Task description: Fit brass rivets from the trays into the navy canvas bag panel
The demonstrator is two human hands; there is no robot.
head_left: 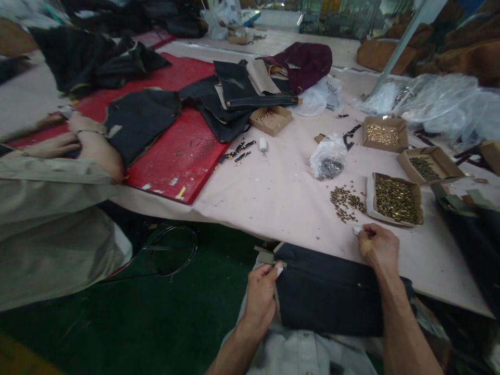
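Note:
A dark navy fabric piece (328, 297) with a pale edge lies over my lap and against the table's front edge. My left hand (262, 291) pinches it at its upper left corner, with white tape round a fingertip. Past its right end, my right hand (379, 251) hovers low over the table with its fingers pressed together. White wrapping shows at its fingertip, and whatever it may hold is too small to tell. Just beyond lie loose small brass-coloured metal pieces (346, 203), beside an open cardboard box (421, 212) filled with similar ones.
More boxes of small metal parts (385, 134) stand at the right, near clear plastic bags (449, 104). A plastic bag (327, 159) sits mid-table. Leftward, a co-worker's hands (84, 130) rest by dark fabric on a red board (175, 166). Dark cloth hangs off the right edge.

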